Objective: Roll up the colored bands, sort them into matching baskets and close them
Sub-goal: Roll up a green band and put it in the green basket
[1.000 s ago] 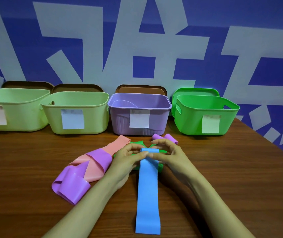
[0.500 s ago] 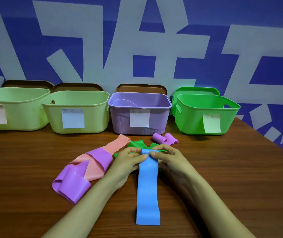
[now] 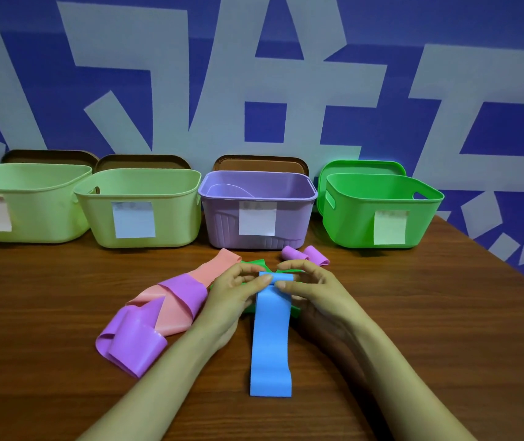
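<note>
- Change: the flat blue rubber band (image 3: 270, 332) is shorter than a second ago. Its near end has crept farther away, and a small roll sits at its far end.
- Meaning: rolling has begun; sorting and closing remain.
- Hands: left hand (image 3: 232, 300) and right hand (image 3: 315, 297) pinch the roll's two ends.
- Location: centre of the brown wooden table (image 3: 413, 313), nearer than the purple plastic basket (image 3: 222, 224).

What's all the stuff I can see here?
Pale baskets: two, yellow-green, back left.
Purple basket: one, purple, back middle.
Green basket: one, green, back right.
Lids: three brown, one green, behind baskets.
Notes: four, pale, basket fronts.
Blue band: one, blue, centre.
Pink band: one, pink, left.
Purple band: one, purple, over pink band.
Purple curl: one, purple, near purple basket.
Green band: one, green, under blue band.
Table: one, brown, underneath.
Left hand, right hand: pinching blue band's far end.
</note>
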